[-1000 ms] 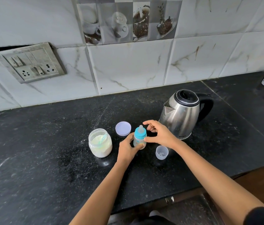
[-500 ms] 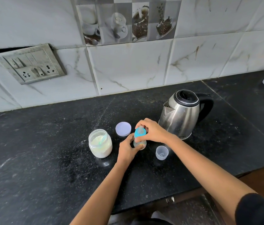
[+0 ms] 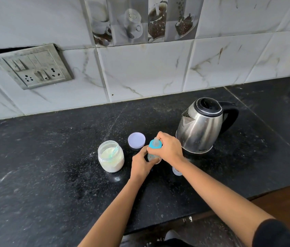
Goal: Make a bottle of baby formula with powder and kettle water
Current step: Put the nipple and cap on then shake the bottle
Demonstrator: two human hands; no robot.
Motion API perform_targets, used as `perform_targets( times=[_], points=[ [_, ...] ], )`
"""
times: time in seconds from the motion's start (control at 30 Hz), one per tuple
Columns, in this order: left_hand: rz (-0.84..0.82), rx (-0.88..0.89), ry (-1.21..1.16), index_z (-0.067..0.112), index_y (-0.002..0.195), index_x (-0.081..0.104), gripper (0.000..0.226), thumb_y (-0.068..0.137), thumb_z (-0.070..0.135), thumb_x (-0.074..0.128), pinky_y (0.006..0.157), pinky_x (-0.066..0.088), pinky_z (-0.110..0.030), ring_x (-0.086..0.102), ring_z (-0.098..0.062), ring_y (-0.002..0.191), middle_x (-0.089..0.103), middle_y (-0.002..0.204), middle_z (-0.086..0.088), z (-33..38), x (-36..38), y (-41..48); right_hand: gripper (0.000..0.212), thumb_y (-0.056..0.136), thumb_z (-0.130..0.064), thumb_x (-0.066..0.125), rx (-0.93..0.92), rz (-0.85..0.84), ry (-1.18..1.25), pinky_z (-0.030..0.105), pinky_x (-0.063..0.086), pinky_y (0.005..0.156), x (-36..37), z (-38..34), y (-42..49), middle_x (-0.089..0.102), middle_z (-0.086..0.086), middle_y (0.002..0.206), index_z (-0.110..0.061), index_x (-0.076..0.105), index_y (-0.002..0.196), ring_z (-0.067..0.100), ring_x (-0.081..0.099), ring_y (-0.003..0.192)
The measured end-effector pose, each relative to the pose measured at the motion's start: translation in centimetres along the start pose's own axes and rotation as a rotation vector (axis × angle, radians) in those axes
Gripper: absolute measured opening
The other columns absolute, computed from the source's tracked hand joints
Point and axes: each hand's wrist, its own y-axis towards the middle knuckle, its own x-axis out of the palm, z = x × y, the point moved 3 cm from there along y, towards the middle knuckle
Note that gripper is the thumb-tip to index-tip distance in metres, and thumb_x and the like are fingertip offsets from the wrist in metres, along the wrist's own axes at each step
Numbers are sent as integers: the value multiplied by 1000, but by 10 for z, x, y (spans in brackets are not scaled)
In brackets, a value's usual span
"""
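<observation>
Right hand [image 3: 169,148] has curled down onto bottle [image 3: 154,146].

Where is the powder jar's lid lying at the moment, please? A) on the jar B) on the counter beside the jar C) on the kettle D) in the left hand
B: the lilac lid lies flat on the black counter, while the powder jar stands open.

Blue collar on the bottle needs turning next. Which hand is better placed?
Right. The right hand grips the blue collar from above; the left hand holds the bottle body below, likely steadying it.
</observation>
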Motion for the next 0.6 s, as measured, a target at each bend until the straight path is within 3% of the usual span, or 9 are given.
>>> perform_targets(
  times=[0.17, 0.23, 0.4, 0.5, 0.6],
  points=[
    [25, -13, -11, 27, 109, 61, 41, 73, 22, 80, 66, 42, -3, 58, 15, 84, 64, 94, 22, 0, 0, 0, 45, 66, -57, 65, 125, 50, -100, 34, 46, 60, 6, -4, -4, 57, -6, 75, -19, 45, 79, 17, 57, 68],
    [-5, -16, 0, 31, 106, 59, 42, 72, 18, 80, 70, 40, 0, 55, 18, 86, 62, 95, 25, 0, -1, 0, 48, 68, -61, 64, 8, -18, -77, 29, 45, 59, 2, 2, -1, 58, -8, 75, -20, 47, 83, 14, 56, 67],
    [-83, -30, 10, 37, 108, 54, 48, 75, 11, 77, 72, 37, 2, 52, 19, 89, 56, 97, 31, 2, -5, 4, 35, 77, -52, 67, -382, -406, -85, 18, 38, 65, -19, 9, 21, 61, -15, 88, -29, 57, 102, 5, 55, 77],
    [-77, -29, 27, 35, 110, 54, 48, 76, 12, 77, 72, 37, 1, 50, 22, 87, 55, 95, 31, 0, -5, 5, 37, 81, -57, 59, -479, -408, -264, 19, 29, 57, -16, 5, 29, 56, -13, 80, -25, 52, 97, 9, 52, 69],
    [-52, -26, 38, 36, 109, 54, 48, 75, 12, 78, 74, 38, -2, 52, 20, 88, 55, 93, 33, -1, -4, 4, 50, 75, -69, 39, -467, -312, -305, 25, 35, 56, -8, 4, 26, 54, -9, 75, -22, 44, 91, 13, 54, 66]
  ],
)
